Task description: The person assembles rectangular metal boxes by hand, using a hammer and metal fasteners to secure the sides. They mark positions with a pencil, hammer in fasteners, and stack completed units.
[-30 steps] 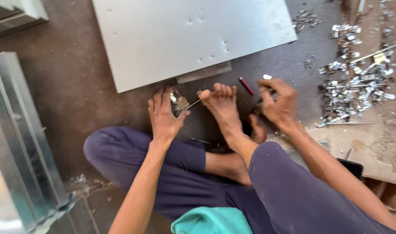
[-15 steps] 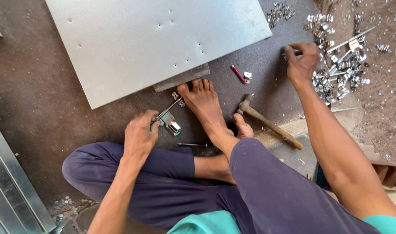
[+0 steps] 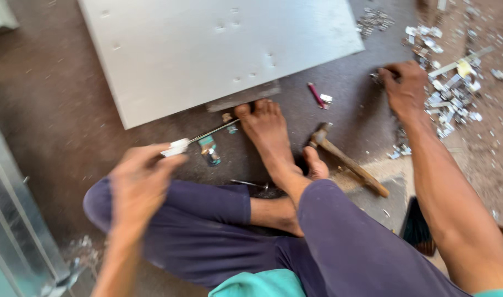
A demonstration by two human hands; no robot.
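- A dark brown floor (image 3: 53, 110) is seen, with a grey metal sheet (image 3: 207, 49) laid at the far side.
- A thin metal rod (image 3: 207, 133) with a white end is pinched by the left hand (image 3: 138, 181), fingers closed on it.
- A wooden-handled hammer (image 3: 347, 159) lies beside the foot (image 3: 270, 135).
- Farther off, the right hand (image 3: 405, 88) is closed on small metal pieces (image 3: 449, 93); whether any is gripped cannot be told.

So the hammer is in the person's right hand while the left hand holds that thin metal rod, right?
Not quite. The head view shows the hammer lying on the floor beside the foot, held by no hand. The right hand reaches into the small metal pieces. The left hand does hold the rod.
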